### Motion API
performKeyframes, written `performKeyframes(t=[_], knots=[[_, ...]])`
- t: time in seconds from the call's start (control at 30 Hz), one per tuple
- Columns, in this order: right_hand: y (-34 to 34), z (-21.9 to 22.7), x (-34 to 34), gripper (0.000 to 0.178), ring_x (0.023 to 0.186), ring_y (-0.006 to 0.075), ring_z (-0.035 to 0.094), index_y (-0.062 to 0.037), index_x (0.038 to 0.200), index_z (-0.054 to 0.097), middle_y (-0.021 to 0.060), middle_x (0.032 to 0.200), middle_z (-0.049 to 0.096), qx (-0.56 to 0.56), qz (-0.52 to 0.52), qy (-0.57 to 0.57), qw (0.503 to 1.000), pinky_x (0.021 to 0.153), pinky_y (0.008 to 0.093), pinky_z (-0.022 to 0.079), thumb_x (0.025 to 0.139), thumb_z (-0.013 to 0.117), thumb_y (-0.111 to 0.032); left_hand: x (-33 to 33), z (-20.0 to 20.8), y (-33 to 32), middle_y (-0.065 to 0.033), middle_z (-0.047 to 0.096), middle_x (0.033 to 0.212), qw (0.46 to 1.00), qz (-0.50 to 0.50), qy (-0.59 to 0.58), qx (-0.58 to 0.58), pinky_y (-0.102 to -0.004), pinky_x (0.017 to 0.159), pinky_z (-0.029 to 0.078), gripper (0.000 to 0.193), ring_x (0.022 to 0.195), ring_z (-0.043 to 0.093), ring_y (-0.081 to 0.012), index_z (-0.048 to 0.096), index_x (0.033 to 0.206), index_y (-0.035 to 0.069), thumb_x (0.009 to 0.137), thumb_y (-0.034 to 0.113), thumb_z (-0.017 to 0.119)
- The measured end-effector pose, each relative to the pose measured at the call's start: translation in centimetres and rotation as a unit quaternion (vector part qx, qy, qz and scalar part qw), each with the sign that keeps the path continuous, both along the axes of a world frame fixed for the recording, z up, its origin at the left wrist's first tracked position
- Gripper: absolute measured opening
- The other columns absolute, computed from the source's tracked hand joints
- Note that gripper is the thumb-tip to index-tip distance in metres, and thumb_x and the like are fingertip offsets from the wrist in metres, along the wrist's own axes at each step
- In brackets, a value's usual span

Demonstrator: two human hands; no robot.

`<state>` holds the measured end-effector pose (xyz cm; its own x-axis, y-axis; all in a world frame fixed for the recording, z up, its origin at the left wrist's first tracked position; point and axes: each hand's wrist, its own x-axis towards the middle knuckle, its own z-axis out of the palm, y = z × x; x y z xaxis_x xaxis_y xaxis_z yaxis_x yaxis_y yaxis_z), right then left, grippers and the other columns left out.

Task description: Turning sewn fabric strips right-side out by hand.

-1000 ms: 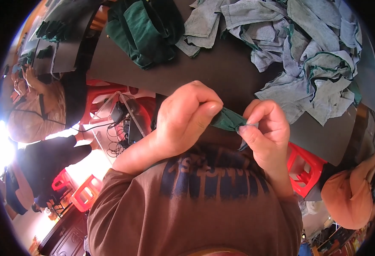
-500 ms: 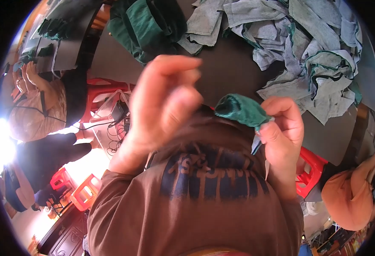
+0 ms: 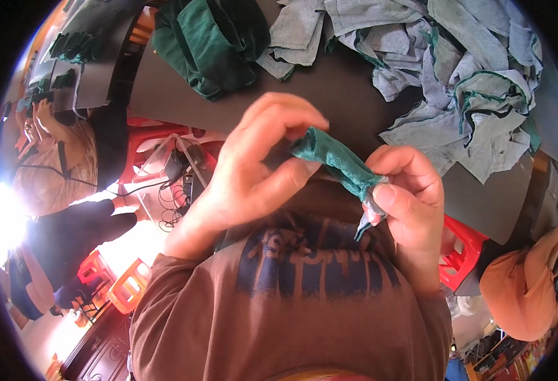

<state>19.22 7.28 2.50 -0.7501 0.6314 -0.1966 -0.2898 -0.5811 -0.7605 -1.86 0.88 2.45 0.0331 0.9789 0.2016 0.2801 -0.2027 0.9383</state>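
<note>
Between the thumb and fingers of my right hand point(image 3: 412, 193) is one end of a small green cloth piece point(image 3: 339, 159), rolled or folded into a narrow tube. A grey scrap of it pokes out below the pinch. My left hand point(image 3: 263, 159) is at the tube's other end, thumb and fingers apart. The cloth's tip sits in that gap, against or very near the thumb; whether it is gripped there does not show. Beyond my hands, a heap of grey cloth pieces with green edges point(image 3: 444, 76) lies on the dark table point(image 3: 348, 105).
A bundle of dark green fabric point(image 3: 209, 44) rests at the table's far left. Red plastic stools point(image 3: 463, 254) stand by the table, with a power strip and cables point(image 3: 176, 184) to the left. Other people sit at left and right, one in an orange top point(image 3: 520, 298).
My left hand has moved right to the far end of the green cloth piece, its fingers spreading around it. The cloth now looks longer and straighter; my right hand keeps its pinch.
</note>
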Motion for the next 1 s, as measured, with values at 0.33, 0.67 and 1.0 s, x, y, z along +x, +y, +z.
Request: performKeyframes(t=[0.33,0.67,1.0], knots=[[0.3,-0.7,-1.0,0.022,0.07,0.017,0.055,-0.0036,0.093,0.057,0.0081,0.083,0.057,0.436,-0.108,-0.131,0.884,0.064,0.0248,0.043,0.072,0.064,0.001,1.1,1.1,0.4,-0.0098,0.061,0.083,0.983,-0.056,0.149,0.096,-0.035,0.067,0.046,0.029,0.072,0.058,-0.0255,0.059,0.093,0.002,0.067,0.005,0.072],[0.3,-1.1,-1.2,0.029,0.065,0.0209,0.052,-0.0088,0.088,0.064,0.0052,0.078,0.056,0.704,-0.267,-0.206,0.625,0.057,0.0334,0.039,0.061,0.067,0.0,2.6,-0.3,0.4,-0.0086,0.055,0.072,0.972,0.019,0.116,0.205,-0.0325,0.051,0.043,0.03,0.06,0.053,-0.0252,0.058,0.091,0.002,0.064,-0.002,0.071],[-1.9,-1.4,-0.9,0.027,0.086,0.0155,0.054,0.0024,0.106,0.048,0.0135,0.1,0.056,0.349,-0.192,-0.06,0.915,0.08,0.0263,0.042,0.081,0.058,0.003,2.9,-0.2,0.3,-0.0091,0.055,0.073,0.956,-0.016,0.146,0.254,-0.0322,0.048,0.042,0.038,0.055,0.053,-0.0221,0.061,0.096,-0.004,0.06,-0.001,0.072]])
